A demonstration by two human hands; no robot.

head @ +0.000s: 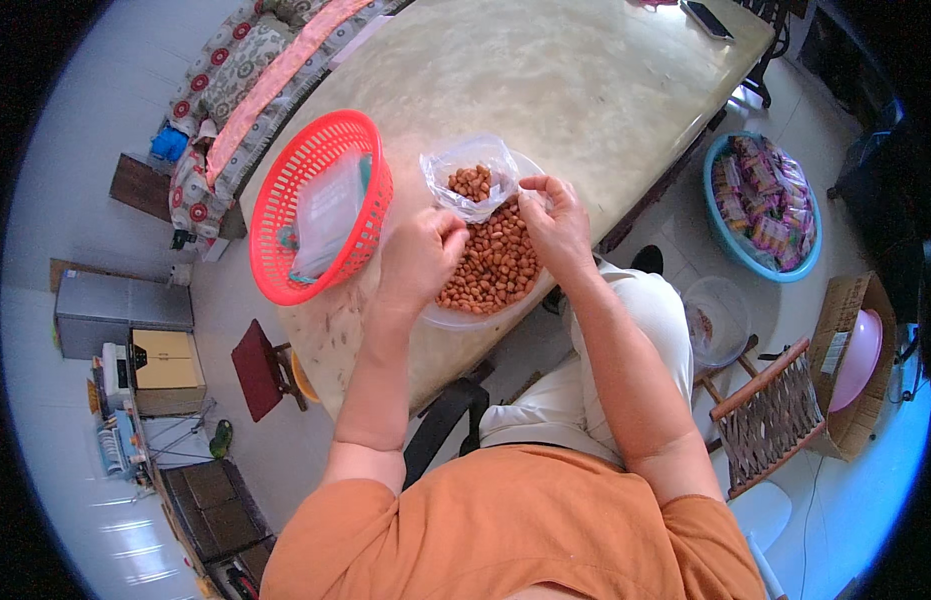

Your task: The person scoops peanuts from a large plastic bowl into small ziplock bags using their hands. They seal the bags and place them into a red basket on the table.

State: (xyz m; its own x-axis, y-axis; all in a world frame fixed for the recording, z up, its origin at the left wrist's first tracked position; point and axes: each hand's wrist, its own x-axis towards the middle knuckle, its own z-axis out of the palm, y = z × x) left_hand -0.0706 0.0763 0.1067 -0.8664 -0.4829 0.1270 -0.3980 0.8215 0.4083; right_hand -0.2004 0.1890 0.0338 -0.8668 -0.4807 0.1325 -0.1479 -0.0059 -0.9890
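Observation:
Red-skinned peanuts (495, 266) fill a round, shallow, pale tray (465, 322) on the table before me. A clear plastic bag (435, 176) with some peanuts inside stands at the tray's far side, its mouth spread wide. My left hand (424, 259) is just left of the peanuts, fingers curled, near the bag's lower edge; whether it holds anything is hidden. My right hand (561, 225) is at the bag's right side, thumb and forefinger close together; a bit of clear plastic seems to show by them. Left of the bag, a red plastic basket (375, 202) holds a stack of clear plastic bags (326, 217).
The pale table (555, 82) carries a phone (707, 20) at its far right corner. On the floor at right are a blue basin (799, 276) of wrapped packets, a clear tub (717, 319), a woven-seat chair (769, 412) and a cardboard box (840, 300). A dark red stool (257, 371) stands left.

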